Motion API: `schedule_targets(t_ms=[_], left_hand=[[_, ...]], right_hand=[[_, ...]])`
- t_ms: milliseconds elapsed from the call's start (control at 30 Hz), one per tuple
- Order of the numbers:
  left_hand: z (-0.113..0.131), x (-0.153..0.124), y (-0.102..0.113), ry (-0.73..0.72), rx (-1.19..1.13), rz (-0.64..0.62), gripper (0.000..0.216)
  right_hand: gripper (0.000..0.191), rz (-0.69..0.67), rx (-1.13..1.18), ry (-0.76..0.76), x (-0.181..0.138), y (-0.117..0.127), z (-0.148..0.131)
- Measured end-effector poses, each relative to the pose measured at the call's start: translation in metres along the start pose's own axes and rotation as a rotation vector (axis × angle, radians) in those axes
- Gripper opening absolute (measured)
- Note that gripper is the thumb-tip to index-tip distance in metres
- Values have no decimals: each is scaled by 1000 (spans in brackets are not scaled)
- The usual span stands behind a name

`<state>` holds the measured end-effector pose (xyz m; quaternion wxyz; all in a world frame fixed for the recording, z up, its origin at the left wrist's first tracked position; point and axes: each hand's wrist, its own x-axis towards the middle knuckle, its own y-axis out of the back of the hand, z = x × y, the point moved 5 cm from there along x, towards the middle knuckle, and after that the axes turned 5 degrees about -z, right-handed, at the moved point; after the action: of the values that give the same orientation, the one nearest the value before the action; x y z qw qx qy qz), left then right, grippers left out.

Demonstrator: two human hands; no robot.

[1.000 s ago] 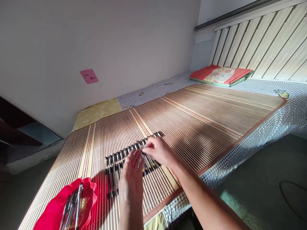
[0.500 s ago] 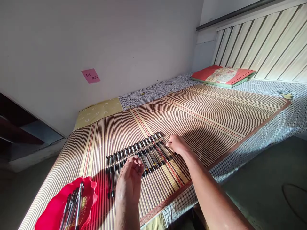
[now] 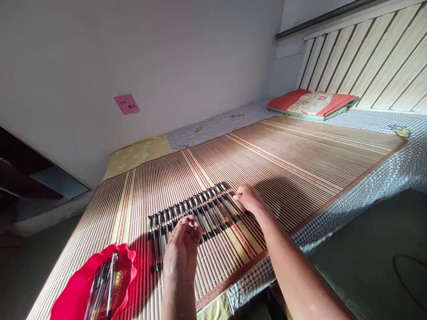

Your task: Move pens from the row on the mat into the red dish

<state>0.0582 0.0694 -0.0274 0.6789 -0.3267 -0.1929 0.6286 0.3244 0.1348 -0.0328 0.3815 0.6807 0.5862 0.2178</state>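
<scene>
Pens (image 3: 190, 203) lie in a row on the mat (image 3: 260, 164), centre frame. Left hand (image 3: 183, 249), lower centre: fingers loosely curled, overlapping the row. Right hand (image 3: 249, 198), right of centre: fingertips narrow, at the row's right end. Whether either holds anything is indiscernible. Dish (image 3: 71, 286), lower left: contains further pens.

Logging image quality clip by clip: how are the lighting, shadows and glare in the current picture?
Head view: light is uneven, bright patches on the mat against a dim floor; head view: a dark shadow lies beside the right hand; head view: small glints on the row of pens, and a red cast on the mat beside the red tray.
</scene>
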Motion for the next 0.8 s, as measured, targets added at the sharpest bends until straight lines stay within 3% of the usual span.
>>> schedule_targets(t_ms=[267, 533, 800], left_hand=[[-2, 0, 0, -3, -12, 60, 12], [-4, 2, 3, 3, 8, 59, 15], [-7, 1, -3, 1, 21, 84, 15]], right_hand=[[23, 53, -5, 2, 13, -8, 4], [9, 32, -67, -19, 5, 7, 18], [26, 6, -131, -33, -1, 11, 15]])
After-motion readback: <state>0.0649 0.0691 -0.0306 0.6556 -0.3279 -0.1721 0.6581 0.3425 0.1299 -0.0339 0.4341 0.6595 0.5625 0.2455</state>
